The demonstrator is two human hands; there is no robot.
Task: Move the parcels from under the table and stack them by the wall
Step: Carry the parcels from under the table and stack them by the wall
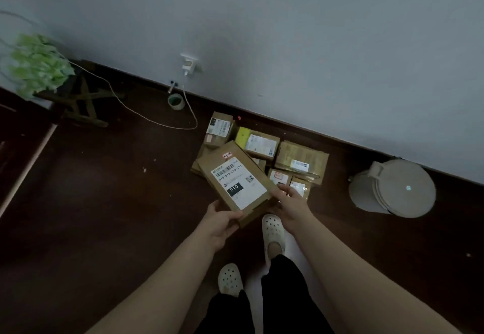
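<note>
- Flat brown cardboard parcel with a white shipping label (233,176) is in the air, tilted, above the near-left part of the pile. It has not been set down yet.
- Left hand (222,222) grips the near-left corner, thumb on top and fingers curled under.
- Right hand (292,202) holds the near-right edge. Its fingers look wrapped round the side, but I can't see how far under they reach.
- Target is the cluster of smaller brown cardboard boxes (301,159) on the dark wooden floor (104,202), right against the pale grey wall (288,45).
- My read on the step: place this one on the pile — the carry looks about done.
- The pile is uneven: mixed box sizes, with one yellow-patched box (258,142) sitting askew. A wide flat parcel needs support across at least two tops or it will rock.
- Square it to the skirting first; right now it sits diagonal to the wall.
- Land the far edge first, then lower the near end and slide both hands out sideways — that saves pinched fingers.
- Both grips are at the near end, so the far end is cantilevered. Go slowly, or shift one hand further along.
- Clearances: the white perforated clog (273,231) is just under the near edge, so don't drop short. The round beige lidded bin (395,189) is well apart to the right and the thin white cable (146,117) is off to the left, neither in the way.
- Risk is the top parcel skating off toward the feet if it bridges only one box.
</note>
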